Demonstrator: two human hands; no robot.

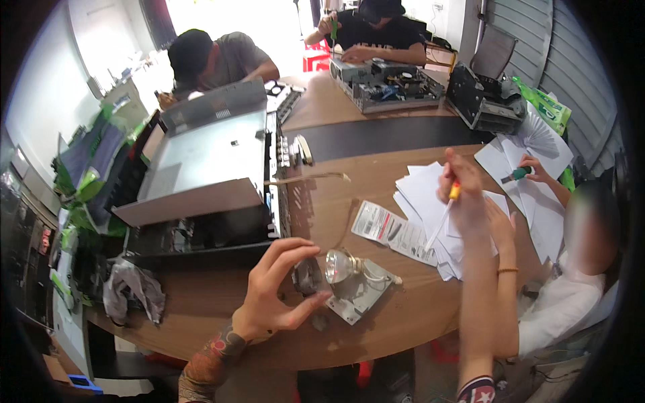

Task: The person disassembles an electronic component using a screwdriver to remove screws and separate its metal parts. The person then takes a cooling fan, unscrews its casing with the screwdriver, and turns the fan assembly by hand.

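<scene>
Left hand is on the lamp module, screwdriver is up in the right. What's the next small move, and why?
Probably bring the screwdriver down to the lamp module. The left hand already steadies it on the table, fingers around its front, while the right hand holds the tool raised, tip well clear of the module.

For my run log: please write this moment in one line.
left hand: grips lamp on table | right hand: holds screwdriver raised

A wooden bench (336,208) carries an opened grey machine (201,168), a lamp module (353,282), loose white papers (430,201), a printed leaflet (393,232), a crumpled rag (131,289) and two stripped-down units (386,84) at its far end.
</scene>
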